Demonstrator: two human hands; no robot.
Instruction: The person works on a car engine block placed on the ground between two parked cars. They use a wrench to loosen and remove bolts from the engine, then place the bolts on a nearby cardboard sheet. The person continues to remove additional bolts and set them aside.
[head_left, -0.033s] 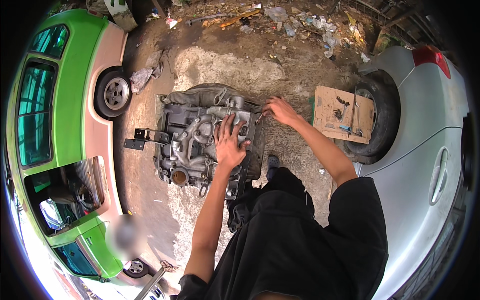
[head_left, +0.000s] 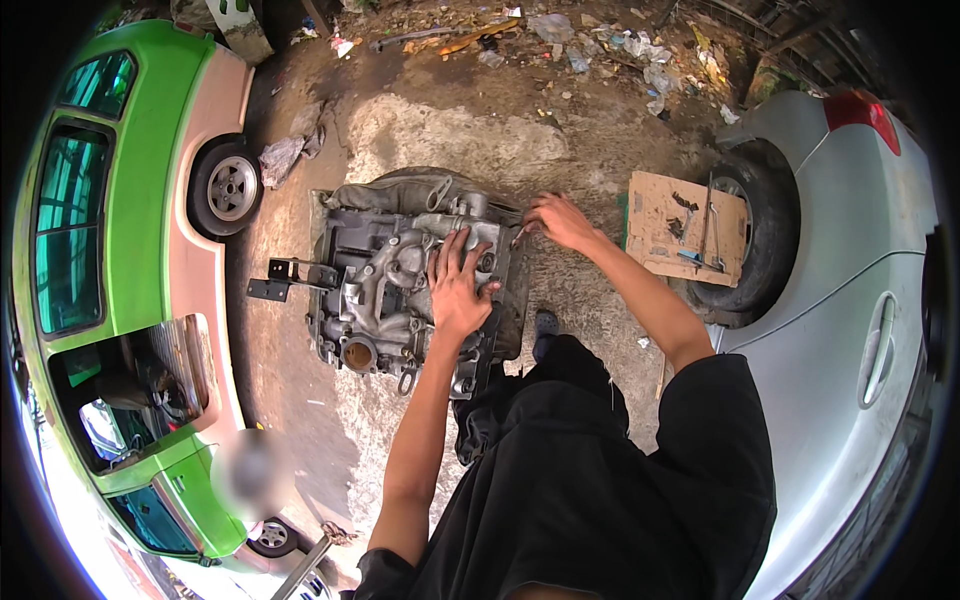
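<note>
A grey metal engine [head_left: 375, 265] rests low in front of me, with cast pipes and a round opening on its near left part. My left hand [head_left: 461, 297] lies open on the engine's right part, fingers spread and palm down. Just beyond the engine's right edge, my right hand [head_left: 560, 221] is closed, its fingers curled round a thin metal tool [head_left: 518, 239]. Only a short end of that tool shows, close to the engine's side; its exact kind is hidden. A black bracket with holes [head_left: 282, 278] sticks out from the engine's left side.
On the right, a cardboard sheet [head_left: 660, 262] carries wrenches and small dark parts beside a tire [head_left: 765, 275] of a silver car [head_left: 840, 350]. A green and pink vehicle [head_left: 150, 180] stands left. Litter [head_left: 640, 50] lies along the far ground. My shoe [head_left: 546, 325] is near the engine.
</note>
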